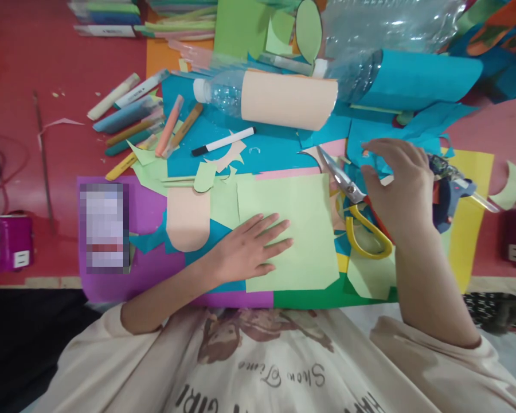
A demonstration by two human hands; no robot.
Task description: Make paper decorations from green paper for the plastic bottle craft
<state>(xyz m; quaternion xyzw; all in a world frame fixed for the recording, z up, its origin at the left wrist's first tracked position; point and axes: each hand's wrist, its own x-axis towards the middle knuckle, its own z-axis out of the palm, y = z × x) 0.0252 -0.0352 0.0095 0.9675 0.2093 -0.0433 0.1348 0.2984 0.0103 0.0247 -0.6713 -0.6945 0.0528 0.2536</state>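
My left hand (250, 248) lies flat with spread fingers on a light green sheet of paper (301, 206). Over paper scraps to the right, my right hand (402, 183) is raised, thumb and forefinger apart and nothing visible between them. Just left of it lie scissors (348, 186), blades parted, with yellow and red handles; the red one is partly hidden by the hand. A peach paper piece with a rounded end (188, 221) lies left of the green sheet. Above the sheet rests a capped black-and-white marker (223, 141).
A plastic bottle wrapped in peach paper (288, 98) and one wrapped in blue (425, 79) lie at the back. Several coloured markers (129, 120) sit at the upper left. A phone (105, 226) rests on purple paper. A blue tape dispenser (451, 198) is at the right.
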